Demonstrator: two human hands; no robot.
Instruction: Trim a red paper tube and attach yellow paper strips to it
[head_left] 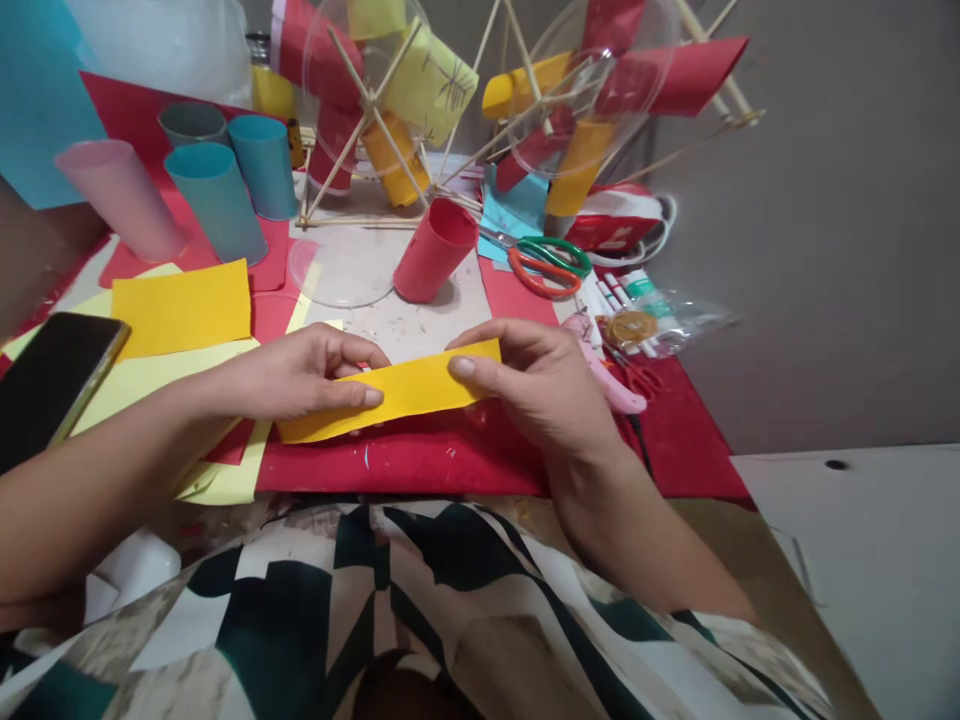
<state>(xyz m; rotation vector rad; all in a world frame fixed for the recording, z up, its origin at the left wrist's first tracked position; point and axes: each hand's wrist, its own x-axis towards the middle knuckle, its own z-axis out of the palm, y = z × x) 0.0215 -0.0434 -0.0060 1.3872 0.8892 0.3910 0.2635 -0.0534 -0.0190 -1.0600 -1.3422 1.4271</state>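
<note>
A yellow paper strip (416,386) is stretched between my two hands above the front of the red-covered table. My left hand (300,375) pinches it left of its middle, thumb on top and fingers behind. At the strip's right end, my right hand (536,380) grips it the same way. Just beyond the strip stands a red paper tube (435,250), slightly tilted in view. Beside that tube lies a clear plastic disc (337,270). A yellow paper sheet (184,308) rests to the left of my left hand.
Blue cups (217,200) and a pink cup (124,195) stand back left. A stick frame (373,100) carries paper tubes behind. Scissors (544,285), markers (611,290) and a pink glue gun (615,380) lie right. A phone (56,375) lies left.
</note>
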